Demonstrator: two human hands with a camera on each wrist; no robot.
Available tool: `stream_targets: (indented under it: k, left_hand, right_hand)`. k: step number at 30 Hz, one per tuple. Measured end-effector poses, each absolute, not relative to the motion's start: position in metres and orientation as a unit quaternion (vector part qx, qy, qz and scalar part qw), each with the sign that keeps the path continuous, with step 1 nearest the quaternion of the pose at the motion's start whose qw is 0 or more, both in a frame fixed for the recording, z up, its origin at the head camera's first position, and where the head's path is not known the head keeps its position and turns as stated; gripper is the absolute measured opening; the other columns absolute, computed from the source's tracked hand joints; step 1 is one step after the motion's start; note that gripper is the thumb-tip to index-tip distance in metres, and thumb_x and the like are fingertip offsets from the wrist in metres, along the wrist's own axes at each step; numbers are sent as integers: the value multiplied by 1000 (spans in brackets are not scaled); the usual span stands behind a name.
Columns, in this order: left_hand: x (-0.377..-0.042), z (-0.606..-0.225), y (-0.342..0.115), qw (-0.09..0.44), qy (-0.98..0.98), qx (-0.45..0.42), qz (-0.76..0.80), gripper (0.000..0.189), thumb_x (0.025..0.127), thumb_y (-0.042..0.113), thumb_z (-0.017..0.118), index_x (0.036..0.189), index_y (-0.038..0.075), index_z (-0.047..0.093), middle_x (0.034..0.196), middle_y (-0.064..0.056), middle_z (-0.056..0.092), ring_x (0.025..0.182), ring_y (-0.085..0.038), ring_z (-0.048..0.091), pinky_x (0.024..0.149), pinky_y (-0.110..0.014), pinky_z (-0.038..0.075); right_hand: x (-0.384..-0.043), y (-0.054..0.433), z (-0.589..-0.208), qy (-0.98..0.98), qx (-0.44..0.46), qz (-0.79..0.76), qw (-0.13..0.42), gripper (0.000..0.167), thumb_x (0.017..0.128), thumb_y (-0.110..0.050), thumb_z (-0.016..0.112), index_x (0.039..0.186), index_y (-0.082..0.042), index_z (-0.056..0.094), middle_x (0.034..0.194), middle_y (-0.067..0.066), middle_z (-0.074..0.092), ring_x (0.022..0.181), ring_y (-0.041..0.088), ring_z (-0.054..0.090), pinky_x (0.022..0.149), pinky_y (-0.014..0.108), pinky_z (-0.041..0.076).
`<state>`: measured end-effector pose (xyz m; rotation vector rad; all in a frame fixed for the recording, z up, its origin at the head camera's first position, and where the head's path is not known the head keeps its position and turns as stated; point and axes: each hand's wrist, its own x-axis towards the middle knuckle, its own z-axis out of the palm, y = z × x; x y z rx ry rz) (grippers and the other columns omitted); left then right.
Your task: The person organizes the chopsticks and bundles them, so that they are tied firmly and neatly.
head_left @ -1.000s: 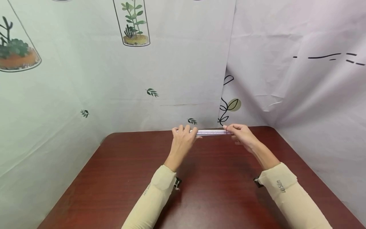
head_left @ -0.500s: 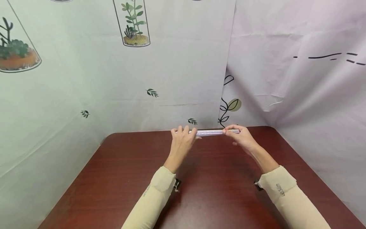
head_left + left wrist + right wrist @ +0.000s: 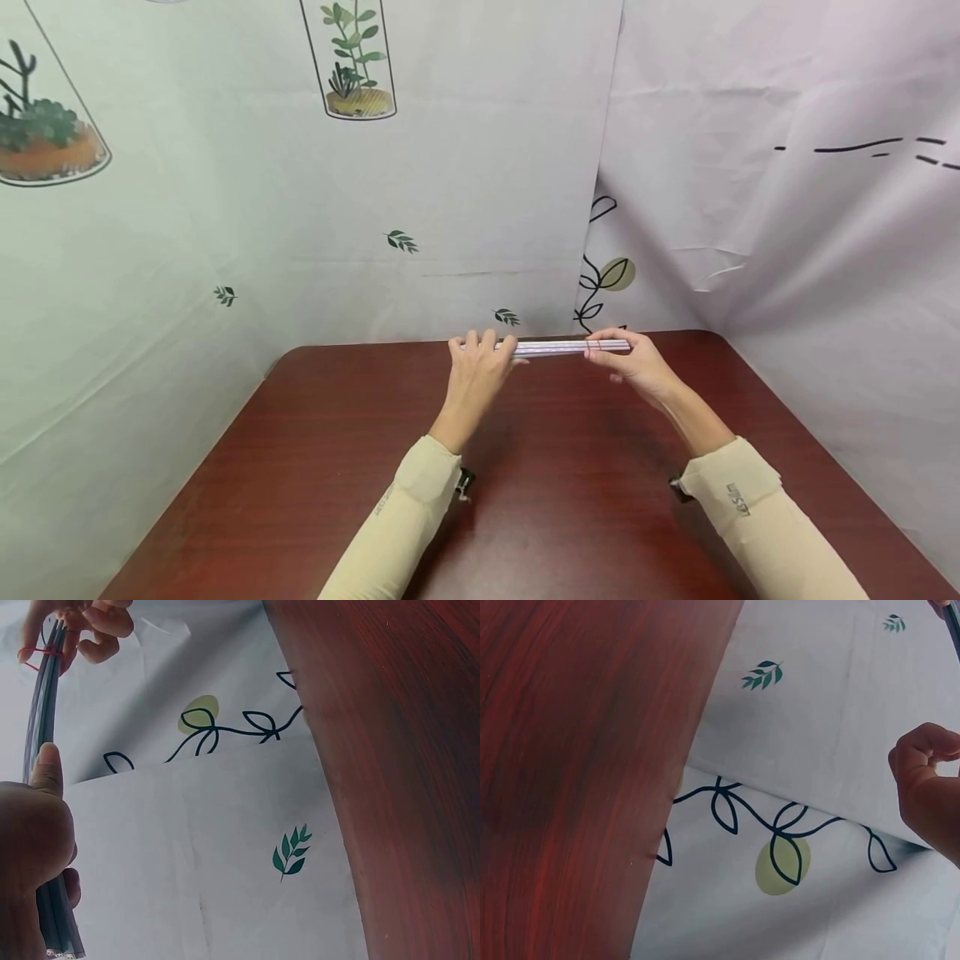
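My left hand (image 3: 476,373) grips a bundle of thin, pale, purple-tinted sticks (image 3: 551,347), like chopsticks, held level near the table's far edge. In the left wrist view its thumb (image 3: 49,766) lies along the sticks, whose blunt ends stick out below. My right hand (image 3: 639,364) is at the other end, with thumb and fingers around the sticks. A thin red rubber band (image 3: 51,652) circles them there, and those fingers hold part of it stretched off to one side. In the right wrist view my right hand (image 3: 930,780) shows curled fingers; the band is hidden.
The reddish-brown wooden table (image 3: 525,517) spreads beneath both arms. White curtains (image 3: 480,167) with printed plants hang behind it and along both sides, close to its edges.
My right hand's fingers have shifted with the red band leftward along the sticks, so the right ends now show past them. The left hand keeps its hold in place.
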<state>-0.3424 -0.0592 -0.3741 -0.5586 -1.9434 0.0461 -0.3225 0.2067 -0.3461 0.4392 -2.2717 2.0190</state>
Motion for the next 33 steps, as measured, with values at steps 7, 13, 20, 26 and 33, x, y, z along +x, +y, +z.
stream_targets:
  k: [7,13,20,26,33]
  left_hand:
    - [-341,-374,-60,516,-824,-234,15,43,87,57,51,86,14,55,71,-4,48,65,-25,47,67,-43,42]
    - [-341,-374,-60,514,-826,-231,17,42,86,57,53,86,15,55,72,-4,49,66,-25,48,67,-43,42]
    - [-342,-375,-59,532,-813,-236,19,42,85,57,55,85,15,54,70,-4,48,63,-24,47,65,-42,41]
    - [-342,-375,-57,534,-810,-242,14,40,85,56,55,86,16,56,71,-4,50,64,-25,48,63,-42,40]
    - [-340,-374,-57,518,-820,-244,11,39,86,54,57,87,16,56,72,-4,52,64,-26,50,62,-42,41]
  right_hand:
    - [-323,211,-351,-717,169,676,25,24,86,-3,74,109,-1,69,85,-6,68,58,7,48,52,21,41]
    - [-322,213,-352,-690,193,697,13,22,87,1,71,108,-4,69,83,-4,65,59,7,45,52,21,40]
    - [-323,214,-352,-683,200,702,10,22,86,3,71,103,-9,71,81,-4,66,56,8,45,52,21,41]
    - [-325,217,-352,-714,194,671,40,23,89,-2,70,94,-23,75,77,-5,66,52,8,45,51,23,41]
    - [-324,217,-352,-707,193,679,34,13,94,-21,69,100,-28,77,79,-9,64,65,5,51,59,22,44]
